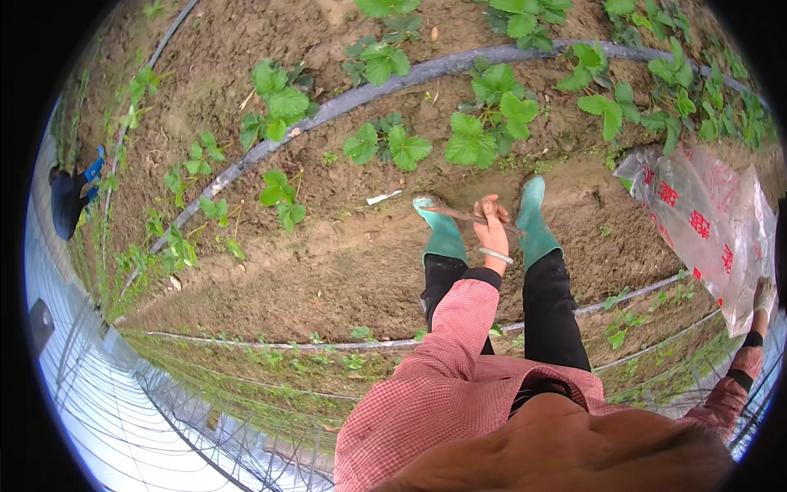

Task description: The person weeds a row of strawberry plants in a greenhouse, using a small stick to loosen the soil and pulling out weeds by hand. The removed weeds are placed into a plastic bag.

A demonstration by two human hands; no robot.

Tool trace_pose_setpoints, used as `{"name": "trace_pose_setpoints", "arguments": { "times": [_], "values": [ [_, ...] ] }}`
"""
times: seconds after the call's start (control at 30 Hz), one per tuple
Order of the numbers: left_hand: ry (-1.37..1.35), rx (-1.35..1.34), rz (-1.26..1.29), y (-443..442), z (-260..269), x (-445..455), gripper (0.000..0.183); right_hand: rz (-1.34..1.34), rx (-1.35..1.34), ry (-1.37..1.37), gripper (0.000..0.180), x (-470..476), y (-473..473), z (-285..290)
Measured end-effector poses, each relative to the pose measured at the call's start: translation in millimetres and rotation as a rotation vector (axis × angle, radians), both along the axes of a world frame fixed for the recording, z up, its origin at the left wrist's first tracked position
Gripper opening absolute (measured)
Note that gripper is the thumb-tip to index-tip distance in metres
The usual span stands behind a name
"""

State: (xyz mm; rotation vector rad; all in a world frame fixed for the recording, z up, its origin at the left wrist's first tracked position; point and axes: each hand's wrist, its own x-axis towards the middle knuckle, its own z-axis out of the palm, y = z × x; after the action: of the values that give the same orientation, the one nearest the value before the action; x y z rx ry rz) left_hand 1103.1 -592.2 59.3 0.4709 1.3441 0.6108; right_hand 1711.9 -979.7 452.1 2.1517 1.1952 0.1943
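My left hand [490,226] is in front of my shins, with a pale bangle at its wrist. Its fingers are closed around a thin, brown, pointed tool [452,213], wood or muddy metal, which lies crosswise between my green rubber boots [446,232]. At the far right rim, my right hand [764,298] grips the lower edge of a large clear plastic bag [707,215] with red writing. The bag hangs out to my side, its far end against leafy plants. Just beyond my feet grow strawberry plants [473,138] in bare soil.
A grey irrigation hose [363,95] curves along the planted bed. A small white scrap [383,197] lies on the soil left of my boots. Thinner pipes [289,345] run behind me. Another person [67,197] in dark clothes bends over plants at the far left, under the greenhouse cover.
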Motion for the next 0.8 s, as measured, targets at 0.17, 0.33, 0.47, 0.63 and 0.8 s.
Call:
{"name": "trace_pose_setpoints", "arguments": {
  "times": [0.17, 0.33, 0.47, 0.63, 0.8],
  "values": [
    [-0.131, 0.046, 0.116, 20.2, 6.1, -22.5, 0.038, -0.313, 0.48, 0.538, 0.026, -179.1, 227.5, -101.6],
    [-0.321, -0.125, 0.065, 35.8, 20.1, -27.1, 0.05, -0.068, 0.368, 1.167, 0.03, -434.8, 338.0, -244.5],
    [-0.381, -0.196, 0.049, 52.3, 29.1, -43.1, 0.046, -0.047, 0.128, 1.4, 0.03, -514.8, 370.5, -292.4],
    [-0.277, 0.145, -0.066, 55.6, 26.8, -59.7, 0.043, 0.346, 0.119, 1.355, 0.033, -544.3, 375.7, -310.2],
    [-0.305, 0.288, 0.033, 61.3, 20.0, -83.1, 0.054, -0.21, 0.113, 1.575, 0.031, -564.1, 417.6, -295.8]
  ]
}}
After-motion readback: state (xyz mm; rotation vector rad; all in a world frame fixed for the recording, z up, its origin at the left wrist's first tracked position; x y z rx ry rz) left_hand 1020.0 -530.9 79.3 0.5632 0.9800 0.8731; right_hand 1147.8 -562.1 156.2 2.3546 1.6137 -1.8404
